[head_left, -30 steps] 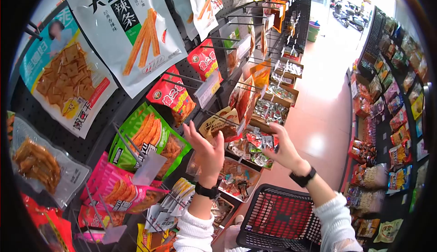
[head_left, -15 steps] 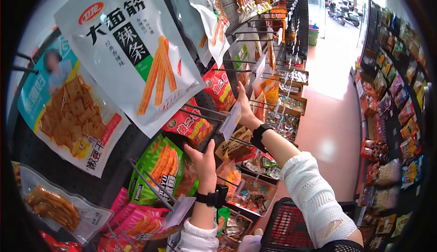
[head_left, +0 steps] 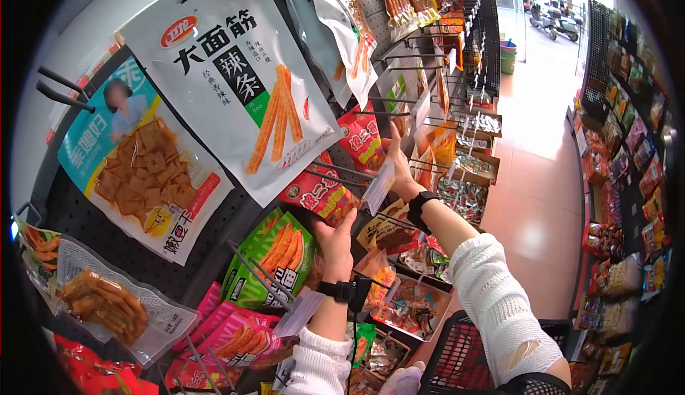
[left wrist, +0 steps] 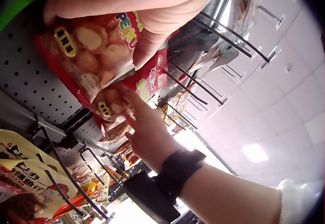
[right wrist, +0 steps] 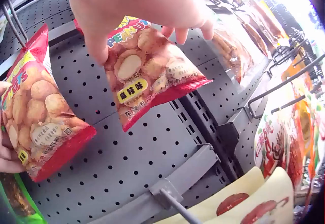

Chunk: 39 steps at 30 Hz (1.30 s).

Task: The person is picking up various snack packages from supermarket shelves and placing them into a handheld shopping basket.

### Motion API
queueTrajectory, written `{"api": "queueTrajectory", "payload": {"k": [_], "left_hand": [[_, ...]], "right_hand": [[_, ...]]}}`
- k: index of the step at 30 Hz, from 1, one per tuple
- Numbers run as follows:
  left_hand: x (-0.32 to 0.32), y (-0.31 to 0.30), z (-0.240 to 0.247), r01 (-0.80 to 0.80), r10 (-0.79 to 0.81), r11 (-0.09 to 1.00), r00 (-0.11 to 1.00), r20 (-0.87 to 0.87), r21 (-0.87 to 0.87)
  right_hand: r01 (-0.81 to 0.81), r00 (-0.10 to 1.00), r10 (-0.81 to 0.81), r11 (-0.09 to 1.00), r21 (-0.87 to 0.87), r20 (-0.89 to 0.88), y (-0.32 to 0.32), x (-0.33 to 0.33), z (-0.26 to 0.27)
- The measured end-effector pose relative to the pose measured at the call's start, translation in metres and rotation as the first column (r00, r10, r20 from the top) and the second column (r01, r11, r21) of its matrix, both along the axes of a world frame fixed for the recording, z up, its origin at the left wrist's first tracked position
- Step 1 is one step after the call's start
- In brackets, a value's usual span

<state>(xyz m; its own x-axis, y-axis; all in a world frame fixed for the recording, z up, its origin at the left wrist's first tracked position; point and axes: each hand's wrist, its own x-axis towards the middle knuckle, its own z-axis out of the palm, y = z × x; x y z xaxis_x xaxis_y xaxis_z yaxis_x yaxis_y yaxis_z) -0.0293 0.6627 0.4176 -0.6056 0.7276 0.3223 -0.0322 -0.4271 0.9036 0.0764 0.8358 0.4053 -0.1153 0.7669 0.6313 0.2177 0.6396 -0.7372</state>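
1. The grey pegboard [right wrist: 76,82] backed everything, and the two red peanut packets hung before it, side by side, each with its long axis running roughly up and down, a little tilted.
2. The black basket [head_left: 457,352] stood below, well apart from the packets.
3. The big white bag [head_left: 235,88] hung up and to the left, its lower corner overlapping the left red packet in the head view; it seemed likely to crowd the left side.
4. The green packet [head_left: 267,252] hung just below the left one.
5. Of the hands, the left hand [head_left: 334,246] was nearer the left red packet [head_left: 320,194], thumb and fingers spread wide and touching it. The right hand [head_left: 401,172] was nearer the right red packet [head_left: 362,138], likewise spread, thumb and fingers at its opposite sides.
6. Metal hooks [left wrist: 223,38] and a clear price tag [head_left: 378,190] jutted out between the hands, in the way of bringing them together.
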Motion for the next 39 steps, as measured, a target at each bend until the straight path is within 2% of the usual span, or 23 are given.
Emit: {"api": "queueTrajectory", "payload": {"k": [2,3,4,5,6,8,10,11,12,13,15,18,19,20,21,22,24,26,28,33,34,36,39], "left_hand": [[-0.008,0.004,0.000,0.031,-0.030,0.992,1.000,0.010,-0.124],[-0.010,0.007,-0.001,-0.022,0.017,0.994,0.999,-0.045,-0.107],[-0.009,0.009,-0.001,0.007,-0.006,1.000,0.998,-0.064,0.011],[-0.007,0.005,-0.003,0.057,-0.057,0.998,0.997,-0.043,0.000],[-0.005,-0.002,-0.004,0.108,-0.108,0.994,0.994,-0.021,-0.011],[-0.011,0.000,-0.006,0.007,-0.010,0.999,0.996,-0.086,-0.032],[-0.010,-0.008,-0.007,0.025,-0.029,0.996,0.998,-0.047,-0.081],[-0.004,-0.013,-0.007,0.025,-0.029,0.991,0.999,-0.024,-0.133],[0.000,-0.016,-0.009,0.027,-0.027,0.982,1.000,-0.001,-0.185],[0.001,-0.017,-0.014,-0.088,0.051,0.927,0.993,-0.109,-0.365],[0.014,-0.026,-0.030,-0.140,0.097,0.935,0.984,-0.147,-0.325],[0.046,-0.054,-0.008,-0.160,0.123,0.951,0.980,-0.154,-0.263],[0.056,-0.059,-0.010,-0.095,0.071,0.958,0.993,-0.097,-0.270],[0.066,-0.065,-0.010,-0.029,0.019,0.962,0.999,-0.040,-0.272],[0.079,-0.071,0.007,0.133,-0.100,0.968,0.982,0.162,-0.210],[0.080,-0.065,0.005,0.138,-0.103,0.968,0.980,0.169,-0.211],[0.081,-0.052,0.001,0.471,-0.449,0.881,0.864,0.228,-0.050],[0.086,-0.042,0.017,0.511,-0.491,0.857,0.849,0.193,-0.067],[0.088,-0.029,0.026,0.536,-0.521,0.838,0.841,0.147,-0.099],[0.095,-0.012,0.052,0.466,-0.446,0.874,0.881,0.157,-0.135],[0.094,-0.006,0.051,0.466,-0.445,0.875,0.881,0.161,-0.132],[0.090,0.009,0.045,0.670,-0.647,0.736,0.737,0.198,-0.090],[0.093,0.015,0.043,0.737,-0.675,0.665,0.662,0.326,-0.119]], "right_hand": [[0.010,0.998,-0.017,0.991,0.132,0.056,0.000,-0.006,0.007],[0.014,0.996,-0.019,0.998,0.062,0.082,0.003,-0.009,0.007],[0.018,0.994,-0.017,1.000,-0.009,0.108,0.000,-0.010,0.012],[0.013,0.988,0.006,0.993,-0.119,0.156,-0.002,-0.008,0.010],[0.144,0.979,-0.148,0.989,0.036,0.142,0.007,-0.017,-0.010],[0.168,0.972,-0.163,0.986,-0.016,0.169,-0.008,-0.017,0.006],[0.152,0.972,-0.130,0.983,-0.102,0.197,-0.007,-0.019,0.002],[0.098,0.992,-0.093,0.994,-0.050,0.085,-0.008,-0.012,-0.003],[0.098,0.991,-0.092,0.994,-0.055,0.094,-0.007,-0.008,-0.006],[-0.008,1.000,0.008,0.997,-0.078,0.008,-0.009,-0.002,-0.003],[-0.168,0.976,0.152,0.982,-0.092,-0.159,0.006,-0.003,-0.022],[-0.267,0.945,0.247,0.961,-0.067,-0.216,0.004,0.012,-0.015],[-0.368,0.897,0.320,0.923,-0.112,-0.304,-0.007,0.024,-0.006],[-0.365,0.910,0.317,0.919,-0.151,-0.268,-0.012,0.035,0.001],[-0.393,0.901,0.336,0.900,-0.189,-0.276,-0.020,0.041,0.016],[-0.421,0.891,0.354,0.878,-0.226,-0.285,-0.027,0.046,0.028],[-0.391,0.910,0.330,0.885,-0.254,-0.250,-0.029,0.056,0.036],[-0.363,0.925,0.309,0.890,-0.277,-0.219,-0.028,0.060,0.040],[-0.306,0.945,0.278,0.936,-0.175,-0.171,-0.028,0.063,0.042],[-0.334,0.940,0.300,0.909,-0.251,-0.164,-0.043,0.075,0.062],[-0.342,0.939,0.309,0.878,-0.335,-0.149,-0.045,0.080,0.065],[-0.345,0.938,0.320,0.841,-0.418,-0.130,-0.048,0.087,0.067],[-0.323,0.944,0.280,0.890,-0.321,-0.173,-0.052,0.100,0.065]]}}
